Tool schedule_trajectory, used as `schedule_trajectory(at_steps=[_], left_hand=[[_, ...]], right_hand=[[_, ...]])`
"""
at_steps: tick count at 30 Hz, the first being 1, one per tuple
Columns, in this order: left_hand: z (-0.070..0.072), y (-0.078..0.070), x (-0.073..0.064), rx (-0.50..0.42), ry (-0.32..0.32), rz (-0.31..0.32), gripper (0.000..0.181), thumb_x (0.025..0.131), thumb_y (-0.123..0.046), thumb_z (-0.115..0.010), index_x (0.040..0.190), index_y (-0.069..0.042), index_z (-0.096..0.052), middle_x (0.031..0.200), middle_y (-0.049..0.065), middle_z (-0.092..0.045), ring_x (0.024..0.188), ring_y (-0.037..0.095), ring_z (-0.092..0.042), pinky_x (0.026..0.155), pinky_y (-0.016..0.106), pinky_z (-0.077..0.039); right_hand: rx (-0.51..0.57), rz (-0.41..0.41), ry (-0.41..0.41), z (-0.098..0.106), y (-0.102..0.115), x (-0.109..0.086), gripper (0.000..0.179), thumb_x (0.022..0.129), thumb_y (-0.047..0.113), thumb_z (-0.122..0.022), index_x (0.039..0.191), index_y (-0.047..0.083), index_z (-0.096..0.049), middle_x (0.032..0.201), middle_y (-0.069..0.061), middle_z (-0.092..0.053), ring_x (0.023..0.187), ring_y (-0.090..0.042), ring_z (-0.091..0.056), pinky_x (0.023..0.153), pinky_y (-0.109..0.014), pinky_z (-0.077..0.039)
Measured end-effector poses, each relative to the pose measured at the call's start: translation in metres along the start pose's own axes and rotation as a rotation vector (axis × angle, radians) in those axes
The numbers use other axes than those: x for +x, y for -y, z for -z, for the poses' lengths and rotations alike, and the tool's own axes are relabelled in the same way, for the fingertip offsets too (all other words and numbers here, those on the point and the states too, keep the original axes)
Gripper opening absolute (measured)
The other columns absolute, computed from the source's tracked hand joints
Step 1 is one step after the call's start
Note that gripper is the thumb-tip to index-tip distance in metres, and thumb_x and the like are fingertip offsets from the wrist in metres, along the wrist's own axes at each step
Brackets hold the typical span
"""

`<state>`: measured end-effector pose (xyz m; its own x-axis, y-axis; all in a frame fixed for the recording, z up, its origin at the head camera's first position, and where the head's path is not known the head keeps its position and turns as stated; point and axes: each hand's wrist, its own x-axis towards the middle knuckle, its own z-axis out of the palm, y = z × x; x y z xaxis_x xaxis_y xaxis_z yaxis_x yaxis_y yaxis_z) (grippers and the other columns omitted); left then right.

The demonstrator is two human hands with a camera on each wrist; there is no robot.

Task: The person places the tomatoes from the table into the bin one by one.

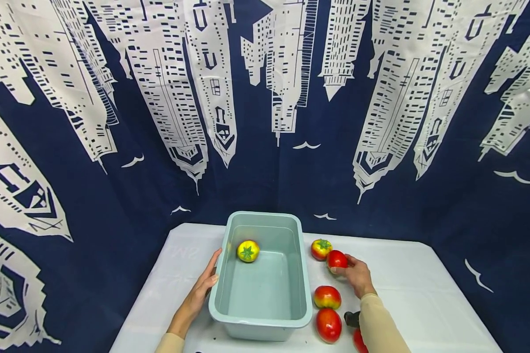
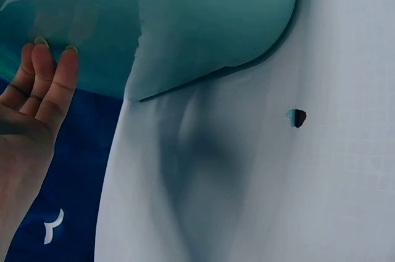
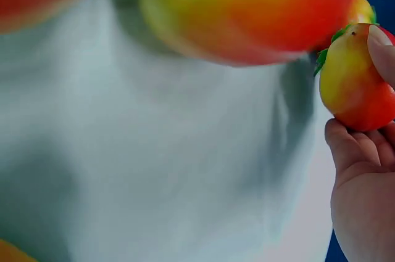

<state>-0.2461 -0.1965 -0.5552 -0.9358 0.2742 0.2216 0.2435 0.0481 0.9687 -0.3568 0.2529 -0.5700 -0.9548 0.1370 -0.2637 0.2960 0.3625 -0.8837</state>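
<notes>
A pale green plastic bin (image 1: 265,321) stands on the white table, with one yellow-topped tomato (image 1: 248,251) inside, its green star-shaped leaves facing up. My left hand (image 1: 199,289) rests against the bin's left side; the left wrist view shows its fingers (image 2: 65,86) nearly straight, tips touching the outer wall. To the right of the bin, my right hand (image 1: 357,275) grips a red and yellow tomato (image 3: 352,80) between thumb and fingers. Just behind that one sits another tomato (image 1: 321,249) with green leaves.
Nearer me on the right lie a red-yellow tomato (image 1: 327,297), a redder tomato (image 1: 329,325) and one tomato (image 1: 359,340) partly hidden by the right sleeve. A dark blue cloth (image 1: 265,181) printed with white buildings hangs behind the table (image 1: 406,289).
</notes>
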Motion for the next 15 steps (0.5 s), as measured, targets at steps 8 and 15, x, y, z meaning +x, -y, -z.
schedule_trajectory(at_steps=[8, 15], left_hand=[[0.0, 0.001, 0.0, 0.009, -0.007, 0.004, 0.065, 0.097, -0.028, -0.032, 0.158, -0.029, -0.008, 0.159, 0.017, -0.024, 0.137, 0.035, -0.034, 0.104, 0.052, -0.029], [-0.001, 0.0, 0.0, 0.012, -0.012, 0.01, 0.065, 0.096, -0.028, -0.032, 0.157, -0.032, -0.009, 0.156, 0.021, -0.027, 0.135, 0.035, -0.038, 0.103, 0.05, -0.031]], right_hand=[[0.05, 0.026, 0.01, 0.009, 0.012, 0.0, 0.085, 0.082, 0.015, -0.075, 0.151, -0.002, -0.028, 0.153, -0.029, -0.031, 0.137, -0.043, -0.032, 0.114, -0.054, -0.027], [0.067, 0.064, 0.005, 0.013, 0.025, 0.001, 0.084, 0.083, 0.014, -0.074, 0.151, -0.003, -0.027, 0.152, -0.029, -0.032, 0.137, -0.043, -0.036, 0.113, -0.052, -0.029]])
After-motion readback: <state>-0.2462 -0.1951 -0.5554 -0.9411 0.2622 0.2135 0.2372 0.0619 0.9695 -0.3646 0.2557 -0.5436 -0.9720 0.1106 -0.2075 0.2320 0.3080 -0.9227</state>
